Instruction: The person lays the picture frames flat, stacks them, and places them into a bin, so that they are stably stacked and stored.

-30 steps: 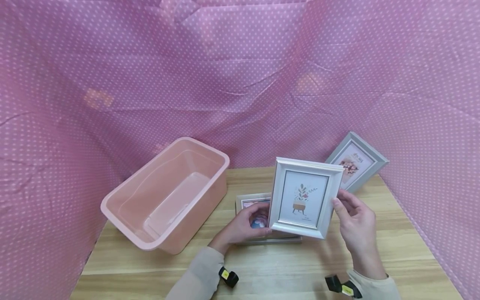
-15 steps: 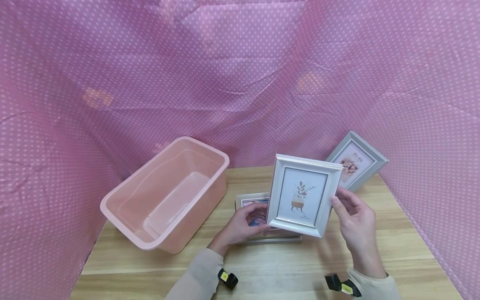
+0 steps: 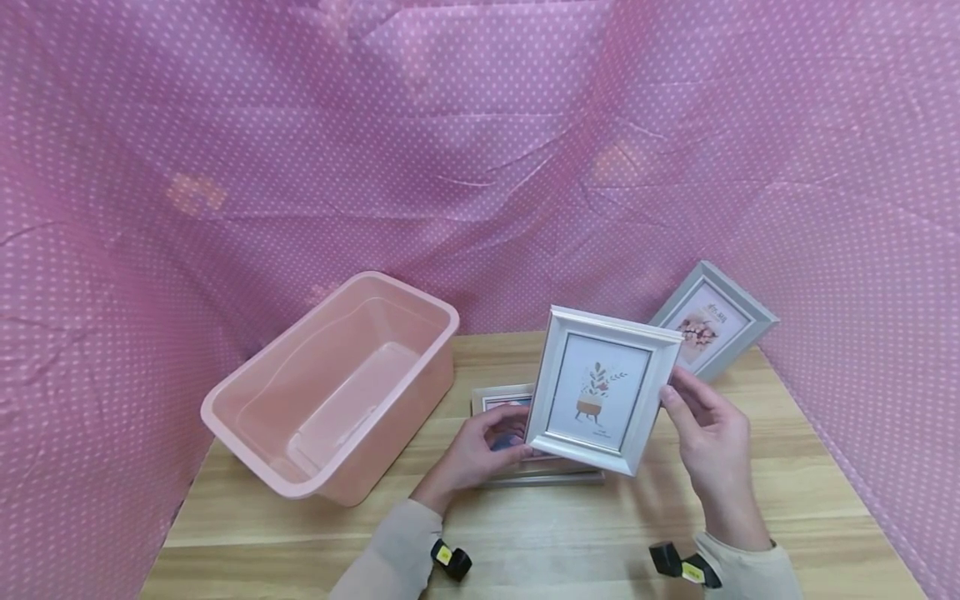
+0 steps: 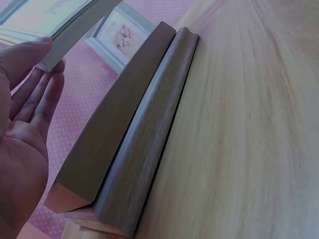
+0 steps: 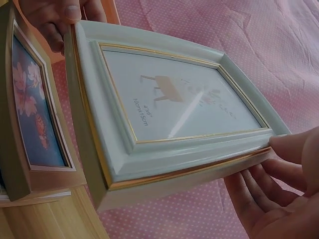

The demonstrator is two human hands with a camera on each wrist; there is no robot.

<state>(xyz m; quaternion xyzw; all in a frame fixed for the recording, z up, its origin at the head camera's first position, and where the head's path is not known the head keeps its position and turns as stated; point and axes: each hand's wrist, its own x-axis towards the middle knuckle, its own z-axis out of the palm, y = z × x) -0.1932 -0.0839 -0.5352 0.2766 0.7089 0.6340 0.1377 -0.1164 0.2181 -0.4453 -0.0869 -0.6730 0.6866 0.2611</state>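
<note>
A white picture frame (image 3: 598,392) with a plant-in-a-pot print is held up and tilted between both hands. My left hand (image 3: 468,450) pinches its lower left corner, thumb in front and fingers behind. At the opposite side, my right hand (image 3: 716,442) grips the right edge between thumb and fingers. Below lies a stack of two brownish frames; the upper frame (image 4: 114,119) rests on the lower frame (image 4: 154,139). The upper one's blue and pink flower picture (image 5: 37,99) shows in the right wrist view. In the head view, the white frame and left hand partly cover this stack.
On the left of the wooden table (image 3: 540,550) stands a pink plastic bin (image 3: 401,425) with nothing inside. A grey picture frame (image 3: 738,333) lies at an angle at the back right, partly behind the white one. Pink dotted cloth (image 3: 487,167) surrounds the table.
Both hands keep their hold on the white picture frame. It has shifted slightly left and up and tilted a little more, the left hand moving left with it.
</note>
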